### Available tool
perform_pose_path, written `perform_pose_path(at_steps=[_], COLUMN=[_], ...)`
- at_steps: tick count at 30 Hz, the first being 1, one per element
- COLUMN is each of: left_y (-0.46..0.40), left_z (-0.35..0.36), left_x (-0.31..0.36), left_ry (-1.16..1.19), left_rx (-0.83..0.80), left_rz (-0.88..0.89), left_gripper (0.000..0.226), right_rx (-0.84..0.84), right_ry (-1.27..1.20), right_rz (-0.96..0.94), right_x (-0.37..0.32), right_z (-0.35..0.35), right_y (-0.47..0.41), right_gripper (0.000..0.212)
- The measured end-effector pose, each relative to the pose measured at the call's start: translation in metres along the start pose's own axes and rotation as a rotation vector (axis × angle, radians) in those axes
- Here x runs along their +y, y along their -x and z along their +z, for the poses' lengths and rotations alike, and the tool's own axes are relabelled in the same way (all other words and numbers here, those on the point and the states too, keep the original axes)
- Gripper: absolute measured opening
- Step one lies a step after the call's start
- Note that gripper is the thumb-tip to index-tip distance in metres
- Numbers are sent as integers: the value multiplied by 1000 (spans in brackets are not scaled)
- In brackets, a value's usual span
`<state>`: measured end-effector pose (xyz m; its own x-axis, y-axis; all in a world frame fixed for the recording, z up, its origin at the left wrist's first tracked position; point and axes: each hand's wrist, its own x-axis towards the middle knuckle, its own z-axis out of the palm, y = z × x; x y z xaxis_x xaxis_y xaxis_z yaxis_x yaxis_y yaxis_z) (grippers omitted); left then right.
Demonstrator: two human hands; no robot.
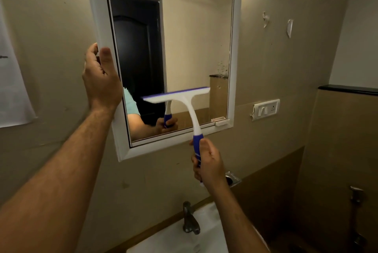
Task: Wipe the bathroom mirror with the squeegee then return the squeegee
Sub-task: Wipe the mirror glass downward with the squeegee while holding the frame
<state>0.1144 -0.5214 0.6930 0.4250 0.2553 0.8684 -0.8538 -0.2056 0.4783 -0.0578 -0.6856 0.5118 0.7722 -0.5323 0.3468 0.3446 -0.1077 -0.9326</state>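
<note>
White-and-blue plastic squeegee (178, 97) lies against the white-framed mirror (232, 52), right hand (207, 162) clenched on its handle, left hand (101, 76) gripping the frame; uneven pressure may leave streaks.

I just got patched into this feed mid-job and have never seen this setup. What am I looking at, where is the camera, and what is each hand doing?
There is no machine here: a person works with bare hands, and the single picture comes from a wide-angle camera worn on their head, looking forward and down.

The left hand grips the left edge of the white mirror frame, fingers wrapped around it. The right hand is closed on the blue handle of the squeegee, whose blade sits across the lower part of the mirror glass. The blade is blurred. Dark specks show near the glass's right edge.

Below are a tap and a white basin. A switch plate sits on the wall to the right.
</note>
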Motion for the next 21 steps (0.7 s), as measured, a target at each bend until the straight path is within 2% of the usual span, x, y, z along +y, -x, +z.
perform_pose_path(at_steps=[6, 11, 16, 18, 21], left_y=[0, -1, -1, -1, -1], left_z=[1, 0, 0, 1, 1], left_x=[-1, -3, -5, -5, -6], left_ry=[7, 0, 6, 5, 8], left_rx=[-7, -1, -6, -5, -12], left_rz=[-2, 3, -20, -19, -28], left_gripper=[55, 54, 60, 61, 61], right_rx=[58, 90, 185, 191, 184], right_ry=[-41, -5, 60, 79, 58], right_rz=[83, -93, -258, -268, -276], right_x=[23, -55, -135, -139, -106], right_z=[-5, 3, 11, 10, 9], right_y=[23, -27, -84, -93, -85], right_gripper=[48, 41, 44, 42, 40])
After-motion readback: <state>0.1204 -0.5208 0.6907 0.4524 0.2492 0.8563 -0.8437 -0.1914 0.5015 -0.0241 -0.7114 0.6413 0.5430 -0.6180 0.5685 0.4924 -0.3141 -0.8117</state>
